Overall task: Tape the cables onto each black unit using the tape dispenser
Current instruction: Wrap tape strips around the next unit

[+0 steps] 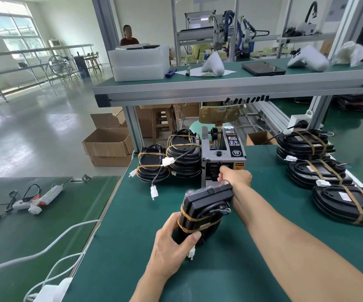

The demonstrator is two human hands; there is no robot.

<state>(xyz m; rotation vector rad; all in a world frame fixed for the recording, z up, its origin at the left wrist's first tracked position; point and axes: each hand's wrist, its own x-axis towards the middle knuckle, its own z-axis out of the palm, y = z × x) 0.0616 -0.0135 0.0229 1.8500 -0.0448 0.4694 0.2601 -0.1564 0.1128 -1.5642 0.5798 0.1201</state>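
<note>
My left hand grips the near end of a black unit, held tilted above the green mat. A black cable lies coiled on the unit, with brown tape bands wrapped around its near part and a white connector hanging below. My right hand reaches to the outlet slot at the front of the grey tape dispenser, fingers curled at the opening. Whether it pinches tape is hidden by the hand itself.
Taped black units stand stacked left of the dispenser, and more lie in a row on the right. A glue gun lies on the left table. White cables cross the gap between tables. An aluminium shelf overhangs the back.
</note>
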